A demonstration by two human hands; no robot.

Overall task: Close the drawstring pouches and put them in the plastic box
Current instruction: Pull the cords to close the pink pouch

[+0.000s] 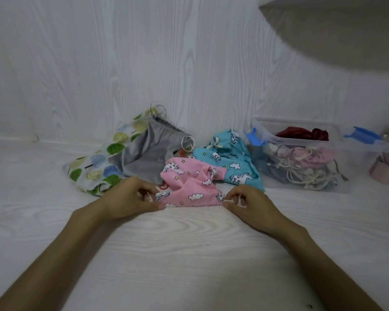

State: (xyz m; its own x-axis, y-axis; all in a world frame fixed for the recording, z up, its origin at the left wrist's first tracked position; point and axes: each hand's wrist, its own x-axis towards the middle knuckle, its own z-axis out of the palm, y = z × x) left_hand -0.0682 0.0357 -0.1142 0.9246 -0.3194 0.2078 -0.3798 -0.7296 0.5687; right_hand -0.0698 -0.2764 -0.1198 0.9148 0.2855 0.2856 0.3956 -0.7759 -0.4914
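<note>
White wood-grain board (189, 243) forms the work surface and is carried up as the wall behind. On it, a pink unicorn-print pouch (189, 187) is stretched between the two hands. Its near edge is pinched at one end by the curled fingers and thumb of the left hand (130, 198) and at the other end by those of the right hand (249, 204); the rest of the pouch is folded away beyond the grip. Whether a drawstring itself is caught in either pinch cannot be told.

Three more loose pouches are counted past the held one. A teal unicorn-print pouch (231, 158) is lying just beyond the right hand, touching the pink one. A grey pouch (148, 151) is lying beyond the left hand, overlapping a white tree-print pouch (94, 167) set further out to that side.

One clear plastic box (301, 176) is seen beyond and outward of the right hand, lidless, with a blue latch (253, 136) at each end. Several closed pouches are heaped inside it, a dark red one (301, 133) on top; their number cannot be counted.
</note>
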